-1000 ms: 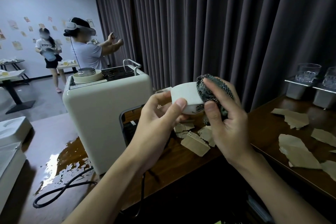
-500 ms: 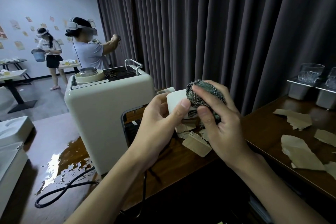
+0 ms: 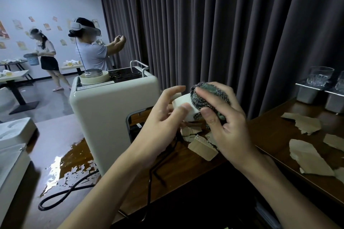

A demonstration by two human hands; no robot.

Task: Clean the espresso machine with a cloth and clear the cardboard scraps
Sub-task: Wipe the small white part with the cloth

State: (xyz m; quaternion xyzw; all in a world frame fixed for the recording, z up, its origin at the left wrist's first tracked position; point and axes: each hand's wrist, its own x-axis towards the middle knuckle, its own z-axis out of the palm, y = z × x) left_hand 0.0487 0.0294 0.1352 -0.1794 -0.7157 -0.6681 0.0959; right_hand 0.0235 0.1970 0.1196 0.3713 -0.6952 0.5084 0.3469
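Note:
A cream espresso machine (image 3: 104, 122) stands on the wooden counter, left of centre. In front of its right side my left hand (image 3: 160, 117) holds a white cup (image 3: 183, 104) tipped on its side. My right hand (image 3: 223, 117) presses a dark checked cloth (image 3: 202, 96) into and over the cup's mouth. Torn cardboard scraps (image 3: 202, 147) lie on the counter just below my hands, and more cardboard scraps (image 3: 307, 156) lie on the counter to the right.
A puddle (image 3: 68, 165) and a black power cord (image 3: 61, 197) lie left of the machine's base. Glass tumblers (image 3: 319, 76) sit on metal stands at the far right. Dark curtains hang behind. Two people stand in the room at back left.
My hands, cup and cloth have shifted slightly left and up. The cloth has turned against the cup's mouth. The person at the back has bent over a bucket.

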